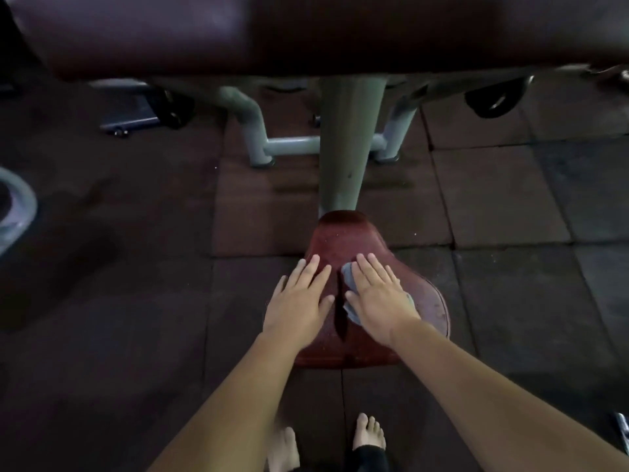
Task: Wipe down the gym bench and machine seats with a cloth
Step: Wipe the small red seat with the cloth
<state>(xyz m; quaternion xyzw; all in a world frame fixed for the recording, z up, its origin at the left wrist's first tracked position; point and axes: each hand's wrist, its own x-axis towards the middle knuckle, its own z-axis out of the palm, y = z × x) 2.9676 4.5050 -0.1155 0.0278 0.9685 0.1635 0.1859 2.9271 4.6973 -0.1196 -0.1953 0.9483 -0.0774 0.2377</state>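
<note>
A dark red padded machine seat (343,240) sits low in the middle of the view, narrow at its far end and wide toward me. My right hand (377,294) lies flat with straight fingers on a small grey-blue cloth (350,277), pressing it onto the seat's right half. Only the cloth's edges show around the hand. My left hand (301,301) rests flat on the seat's left half, fingers straight and spread, holding nothing. A large dark maroon pad (306,28) fills the top of the view above the seat.
A grey-green steel post (343,144) rises from the seat's far end to the upper pad, with a tubular frame (292,144) behind it. Dark rubber floor tiles (503,199) lie all around. My bare feet (369,434) stand just before the seat. A round grey object (20,206) sits at the left edge.
</note>
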